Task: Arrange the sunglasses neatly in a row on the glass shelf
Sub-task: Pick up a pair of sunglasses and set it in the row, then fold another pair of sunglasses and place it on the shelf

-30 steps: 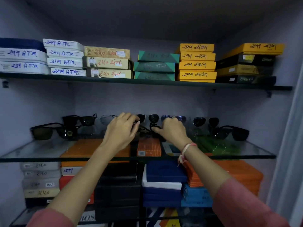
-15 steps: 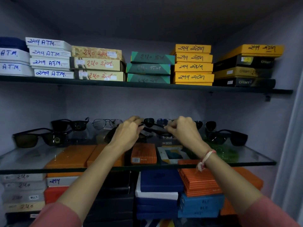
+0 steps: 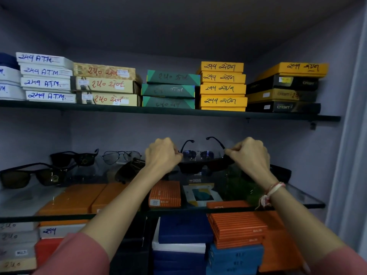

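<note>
Both my hands hold one black pair of sunglasses (image 3: 200,167) just above the middle of the glass shelf (image 3: 309,205). My left hand (image 3: 161,155) pinches its left corner and my right hand (image 3: 249,155) its right corner, with the temples unfolded and pointing to the back wall. Behind it stands a blue-lensed pair (image 3: 197,154). At the left of the shelf lie a brown-lensed pair (image 3: 29,176), a dark pair (image 3: 74,158), a clear wire-framed pair (image 3: 121,156) and a folded dark pair (image 3: 129,169). Another black pair (image 3: 281,172) sits at the right, partly hidden by my right wrist.
The shelf above (image 3: 178,111) carries stacks of labelled white, beige, green, yellow and black boxes. Under the glass shelf are orange, blue, white and black boxes (image 3: 184,233). A wall closes the right side, and a curtain edge (image 3: 355,155) hangs there.
Both hands have lifted the black pair off the shelf and drawn apart to its corners, and its temples now stand unfolded. The camera has tilted down a little.
</note>
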A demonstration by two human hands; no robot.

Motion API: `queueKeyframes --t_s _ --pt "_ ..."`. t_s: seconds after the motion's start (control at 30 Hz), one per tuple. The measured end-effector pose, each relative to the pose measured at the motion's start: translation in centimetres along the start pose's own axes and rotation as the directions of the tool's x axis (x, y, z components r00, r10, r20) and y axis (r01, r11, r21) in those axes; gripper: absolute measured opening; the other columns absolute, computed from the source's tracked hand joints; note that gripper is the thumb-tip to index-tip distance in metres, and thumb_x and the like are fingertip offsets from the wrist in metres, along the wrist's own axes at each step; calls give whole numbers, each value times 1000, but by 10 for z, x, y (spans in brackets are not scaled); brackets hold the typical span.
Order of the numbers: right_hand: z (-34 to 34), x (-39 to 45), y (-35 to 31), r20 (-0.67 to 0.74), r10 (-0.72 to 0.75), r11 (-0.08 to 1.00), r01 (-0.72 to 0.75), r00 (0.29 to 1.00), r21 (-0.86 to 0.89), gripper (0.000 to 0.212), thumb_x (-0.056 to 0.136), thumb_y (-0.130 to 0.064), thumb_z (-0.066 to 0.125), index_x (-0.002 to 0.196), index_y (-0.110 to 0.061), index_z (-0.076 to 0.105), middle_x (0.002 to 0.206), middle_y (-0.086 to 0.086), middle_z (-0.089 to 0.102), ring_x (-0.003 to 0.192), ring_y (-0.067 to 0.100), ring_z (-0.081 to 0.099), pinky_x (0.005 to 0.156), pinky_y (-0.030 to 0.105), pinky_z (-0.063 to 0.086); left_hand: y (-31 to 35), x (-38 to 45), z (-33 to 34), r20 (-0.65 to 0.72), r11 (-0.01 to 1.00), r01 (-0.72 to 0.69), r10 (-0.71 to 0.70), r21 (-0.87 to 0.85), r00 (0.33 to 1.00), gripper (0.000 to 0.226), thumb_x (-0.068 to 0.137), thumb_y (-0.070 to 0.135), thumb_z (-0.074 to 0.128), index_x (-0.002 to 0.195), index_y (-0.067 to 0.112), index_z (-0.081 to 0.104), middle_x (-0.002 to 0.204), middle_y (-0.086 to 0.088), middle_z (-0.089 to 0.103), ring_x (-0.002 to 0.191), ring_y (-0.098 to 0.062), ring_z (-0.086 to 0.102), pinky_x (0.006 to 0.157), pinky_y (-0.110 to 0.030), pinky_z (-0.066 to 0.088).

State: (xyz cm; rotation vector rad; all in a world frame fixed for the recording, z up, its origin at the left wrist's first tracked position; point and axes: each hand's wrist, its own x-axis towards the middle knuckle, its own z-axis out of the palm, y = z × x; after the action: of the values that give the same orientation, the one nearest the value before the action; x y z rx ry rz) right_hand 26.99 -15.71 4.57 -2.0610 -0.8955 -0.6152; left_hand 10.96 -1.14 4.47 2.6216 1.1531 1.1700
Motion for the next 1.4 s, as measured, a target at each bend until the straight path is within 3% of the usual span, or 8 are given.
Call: queueKeyframes --t_s 0.27,0.53,0.7,0.8,0.93,1.03,1.17,1.4 --pt "15 19 27 185 153 978 -123 971 -166 37 78 -36 76 93 -3 71 97 15 71 90 33 68 63 31 46 24 17 28 287 978 200 -173 -66 942 32 78 23 61 49 15 51 52 1 52 47 -17 48 46 -23 32" --pt "17 27 35 230 72 952 3 971 -308 17 83 -23 66 82 -7 59 95 14 70 73 27 56 58 30 42 33 28 43 368 971 218 -167 -100 914 28 77 25 67 54 14 57 52 2 53 47 -14 49 47 -23 38" --pt "18 30 27 292 41 874 107 956 -473 29 88 -34 66 98 -7 67 102 10 70 98 28 66 70 31 42 28 30 41 412 972 208 -145 -112 900 28 77 34 71 58 14 66 57 3 62 53 -13 55 53 -27 45" --pt "19 29 12 281 -20 799 184 960 -573 35 87 -42 66 107 -12 66 110 8 67 111 28 59 84 35 41 13 30 29 419 965 210 -128 -155 899 35 76 42 71 72 8 78 67 -1 73 67 -18 66 70 -33 55" --pt "28 22 -29 271 -158 896 253 950 -366 34 85 -39 69 96 -7 72 105 12 68 98 32 65 78 35 50 -24 28 5 308 977 198 -165 -79 937 37 79 44 72 67 8 72 62 -2 68 58 -18 63 58 -29 51" --pt "45 11 -65 298 -225 963 258 927 -75 22 84 -30 70 91 -12 79 98 13 75 91 32 70 72 33 54 -56 24 -8 179 976 212 -219 60 959 31 80 40 72 91 12 76 96 -8 74 90 -26 69 73 -34 54" --pt "80 -5 -104 461 -252 968 230 851 103 23 82 -28 75 95 -11 81 101 12 78 95 27 71 84 35 58 -95 13 -17 33 930 204 -225 305 974 38 81 41 69 107 13 71 112 -11 68 102 -31 64 69 -33 46" --pt "119 -20 -125 490 -211 971 239 846 6 37 81 -24 76 113 -5 71 117 16 69 108 32 66 94 41 54 -135 9 -30 241 940 330 -341 87 909 39 83 44 68 99 9 66 103 -11 70 99 -30 66 81 -38 51"
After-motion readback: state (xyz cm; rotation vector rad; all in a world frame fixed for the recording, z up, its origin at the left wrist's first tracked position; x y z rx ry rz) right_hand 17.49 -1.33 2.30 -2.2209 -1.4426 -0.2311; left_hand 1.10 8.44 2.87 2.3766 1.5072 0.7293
